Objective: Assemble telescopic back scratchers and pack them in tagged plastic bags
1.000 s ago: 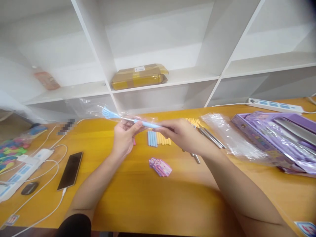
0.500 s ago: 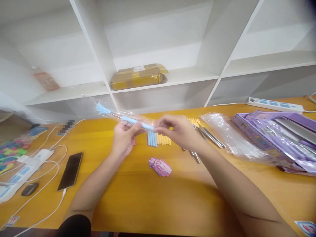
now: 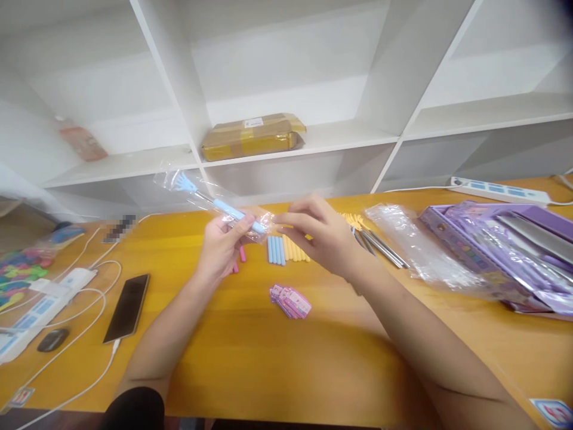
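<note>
My left hand point(image 3: 224, 243) is closed around the handle of a light-blue back scratcher point(image 3: 229, 210), which lies inside a clear plastic sleeve with its claw end up and to the left. Beside the sleeve's right end is my right hand point(image 3: 320, 236), its fingers bent and at the edge of the plastic; whether they pinch it is hard to tell. Below the hands are blue handles point(image 3: 276, 251), yellow handles point(image 3: 296, 249) and pink handles point(image 3: 242, 254). A small pile of pink-purple cards point(image 3: 290, 301) rests on the table. Metal rods point(image 3: 382, 248) and yellow claw pieces lie behind my right wrist.
Clear plastic sleeves point(image 3: 407, 239) lie right of the rods, beside a purple box point(image 3: 474, 257) with wrapped items. At the left are a phone point(image 3: 127, 307), a power strip point(image 3: 45, 310) and cables. A taped carton point(image 3: 253, 137) sits on the shelf point(image 3: 344, 140).
The back scratcher's claw end has tilted upward in my left hand. My right hand's fingers have spread and moved slightly off the handle's end.
</note>
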### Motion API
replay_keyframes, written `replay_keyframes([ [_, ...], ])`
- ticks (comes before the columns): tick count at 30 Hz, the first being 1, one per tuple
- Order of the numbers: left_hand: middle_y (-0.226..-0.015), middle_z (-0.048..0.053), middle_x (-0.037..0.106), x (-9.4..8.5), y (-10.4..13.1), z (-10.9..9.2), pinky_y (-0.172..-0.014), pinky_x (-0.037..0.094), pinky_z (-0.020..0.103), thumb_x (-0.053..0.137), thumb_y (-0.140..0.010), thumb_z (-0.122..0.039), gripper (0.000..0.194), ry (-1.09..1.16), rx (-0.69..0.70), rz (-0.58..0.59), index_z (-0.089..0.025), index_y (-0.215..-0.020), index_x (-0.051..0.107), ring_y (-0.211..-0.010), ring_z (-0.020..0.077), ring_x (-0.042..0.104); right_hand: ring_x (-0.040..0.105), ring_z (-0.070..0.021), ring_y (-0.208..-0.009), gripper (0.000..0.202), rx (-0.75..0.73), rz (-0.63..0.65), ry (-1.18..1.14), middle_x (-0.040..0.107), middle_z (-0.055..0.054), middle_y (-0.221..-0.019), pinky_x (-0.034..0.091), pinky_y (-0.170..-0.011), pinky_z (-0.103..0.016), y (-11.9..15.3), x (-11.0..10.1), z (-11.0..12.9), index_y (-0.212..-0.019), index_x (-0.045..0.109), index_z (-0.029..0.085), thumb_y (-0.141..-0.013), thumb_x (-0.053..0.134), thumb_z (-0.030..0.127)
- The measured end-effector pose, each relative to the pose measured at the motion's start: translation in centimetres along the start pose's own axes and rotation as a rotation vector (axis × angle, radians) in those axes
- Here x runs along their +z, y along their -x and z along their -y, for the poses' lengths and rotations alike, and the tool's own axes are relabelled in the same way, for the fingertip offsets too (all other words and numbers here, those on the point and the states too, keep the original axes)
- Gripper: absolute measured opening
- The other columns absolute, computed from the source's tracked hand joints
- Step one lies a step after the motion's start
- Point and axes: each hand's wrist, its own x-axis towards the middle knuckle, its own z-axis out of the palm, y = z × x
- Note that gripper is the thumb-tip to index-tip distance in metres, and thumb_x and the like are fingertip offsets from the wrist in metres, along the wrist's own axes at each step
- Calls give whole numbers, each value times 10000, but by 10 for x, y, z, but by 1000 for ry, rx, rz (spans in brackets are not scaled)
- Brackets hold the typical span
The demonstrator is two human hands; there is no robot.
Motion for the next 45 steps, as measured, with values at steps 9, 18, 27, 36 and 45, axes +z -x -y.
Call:
replay_keyframes([
  [9, -778, 68, 783, -5, -5, -18, -576, 620, 211, 1020, -684, -411, 435, 80, -116, 93, -124, -890, 765, -630, 138, 729, 615, -181, -880, 174, -114, 34, -201, 600, -59, -991, 526, -729, -343, -4, -19, 12, -1024, 773, 297, -1074, 606, 292],
  [18, -851, 82, 786, 2, 5, 1, -566, 601, 259, 920, -827, -467, 365, -119, -93, 304, -172, -968, 759, -679, 188, 755, 579, -119, -708, 118, 243, 68, -309, 732, -8, -919, 471, -694, -293, -8, -10, 25, -1012, 682, 240, -1068, 612, 316],
  [27, -870, 60, 785, 4, 8, 1, -662, 625, 281, 972, -768, -376, 414, -188, -24, 372, -184, -1066, 759, -741, 190, 757, 569, -105, -670, 97, 257, 39, -258, 737, 4, -889, 427, -645, -272, -7, 0, 22, -1008, 703, 232, -1031, 657, 315],
  [36, -774, 43, 756, 10, 10, -10, -617, 608, 290, 923, -827, -402, 356, -244, -48, 396, -170, -1026, 742, -689, 196, 741, 538, -80, -622, 109, 221, -19, -235, 710, 28, -856, 425, -630, -249, -6, 5, 19, -1118, 693, 217, -1027, 687, 277],
  [45, -897, 56, 795, 8, 7, -5, -635, 595, 246, 929, -819, -351, 447, -233, -32, 415, -135, -1140, 706, -729, 156, 740, 553, -76, -614, 215, 242, -31, -268, 698, 36, -870, 447, -619, -236, -5, 7, 14, -1216, 625, 217, -1021, 688, 281],
])
